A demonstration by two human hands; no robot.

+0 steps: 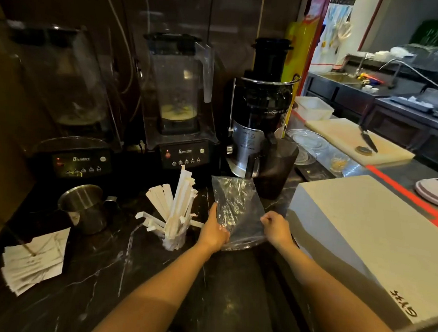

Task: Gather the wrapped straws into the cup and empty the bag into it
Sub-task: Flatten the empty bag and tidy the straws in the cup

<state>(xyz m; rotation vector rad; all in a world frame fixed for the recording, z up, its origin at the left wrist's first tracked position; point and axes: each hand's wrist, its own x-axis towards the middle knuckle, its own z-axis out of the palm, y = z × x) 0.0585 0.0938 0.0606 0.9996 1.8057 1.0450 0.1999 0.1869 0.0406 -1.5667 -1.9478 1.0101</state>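
Note:
A clear plastic bag [236, 207] is held up over the dark marble counter, crumpled and looking empty. My left hand [214, 229] grips its left edge. My right hand [276, 229] pinches its right edge. To the left stands a clear cup [174, 239] packed with white paper-wrapped straws [180, 202] that fan upward. A few wrapped straws [150, 219] stick out sideways at the cup's left, low near the counter.
A steel pitcher [86, 209] stands left of the cup, with a stack of papers [34, 262] nearer me. Two blenders [182, 113] and a juicer [261, 112] line the back. A dark jug [276, 169] sits behind the bag. A large white box [361, 236] fills the right.

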